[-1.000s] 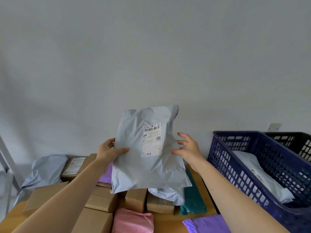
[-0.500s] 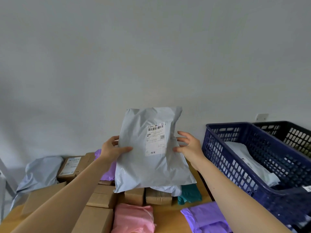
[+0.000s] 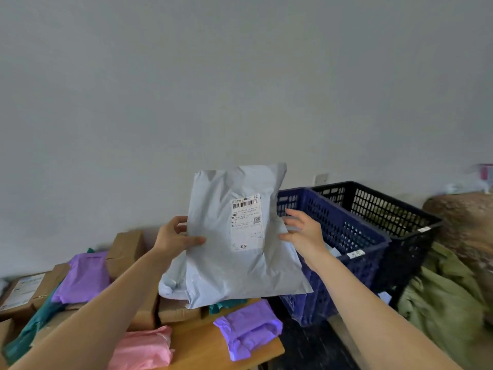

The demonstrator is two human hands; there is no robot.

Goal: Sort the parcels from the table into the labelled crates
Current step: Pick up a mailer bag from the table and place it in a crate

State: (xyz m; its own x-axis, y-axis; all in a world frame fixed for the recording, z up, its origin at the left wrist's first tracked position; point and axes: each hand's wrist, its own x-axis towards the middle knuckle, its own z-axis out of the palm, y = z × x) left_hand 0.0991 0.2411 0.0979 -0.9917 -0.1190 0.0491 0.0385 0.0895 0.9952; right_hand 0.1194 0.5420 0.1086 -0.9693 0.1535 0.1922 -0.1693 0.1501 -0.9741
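Note:
I hold a grey poly-mailer parcel (image 3: 234, 263) upright in front of me, its white shipping label facing me. My left hand (image 3: 173, 237) grips its left edge, thumb across the front. My right hand (image 3: 304, 232) holds the right edge, thumb on the front and fingers spread behind. The parcel hangs above the wooden table (image 3: 210, 343), just left of a blue crate (image 3: 346, 236). A black crate (image 3: 394, 209) stands right behind the blue one. Both crates carry small white labels on their rims.
On the table lie cardboard boxes (image 3: 128, 247), two purple mailers (image 3: 248, 329), a pink mailer (image 3: 144, 348), teal mailers (image 3: 29, 335) and another grey mailer (image 3: 170, 284). Olive cloth (image 3: 442, 303) and a brown heap (image 3: 464, 222) lie right of the crates.
The view has swung right, so the crates and the table's right end show more fully. The grey parcel, held by both hands, has shifted right toward the blue crate.

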